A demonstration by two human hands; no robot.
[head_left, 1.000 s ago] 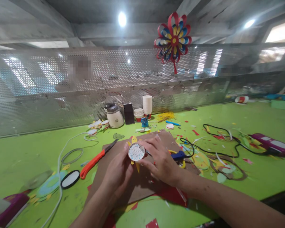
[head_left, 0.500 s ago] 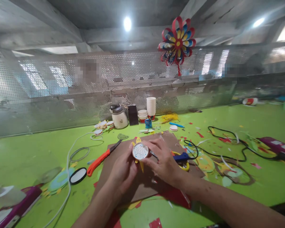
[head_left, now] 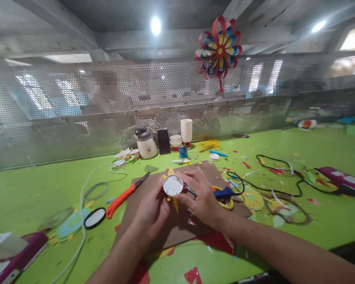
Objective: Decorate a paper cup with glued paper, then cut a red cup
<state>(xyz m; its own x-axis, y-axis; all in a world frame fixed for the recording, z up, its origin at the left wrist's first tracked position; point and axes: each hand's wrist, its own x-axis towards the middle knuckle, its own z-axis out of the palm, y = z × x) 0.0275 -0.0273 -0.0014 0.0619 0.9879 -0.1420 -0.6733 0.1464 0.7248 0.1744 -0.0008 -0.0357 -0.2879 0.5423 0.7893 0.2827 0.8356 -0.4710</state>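
A small paper turtle (head_left: 173, 185) is held over the brown board, its round white disc dotted with blue and crossed by lines. Yellow paper pieces stick out at its top and bottom. My left hand (head_left: 154, 207) is closed round its left side. My right hand (head_left: 202, 197) pinches the disc's right edge between thumb and fingers. A metal tip shows beside the right fingers; what it belongs to is partly hidden. Behind that hand lie a blue-handled tool (head_left: 224, 193) and a yellow loop handle (head_left: 231, 204). An orange-handled knife (head_left: 121, 201) lies left of my hands.
The brown board (head_left: 136, 232) lies on the green table (head_left: 12, 201). A jug (head_left: 147, 146), phone (head_left: 164, 142) and paper cups (head_left: 186, 129) stand at the back. Cords (head_left: 269, 190), paper scraps and a roll of black tape (head_left: 94, 218) lie around. A perforated screen (head_left: 165, 98) rises behind.
The whole view has shifted slightly. Both hands keep hold of the paper turtle, and its disc is tilted a little differently.
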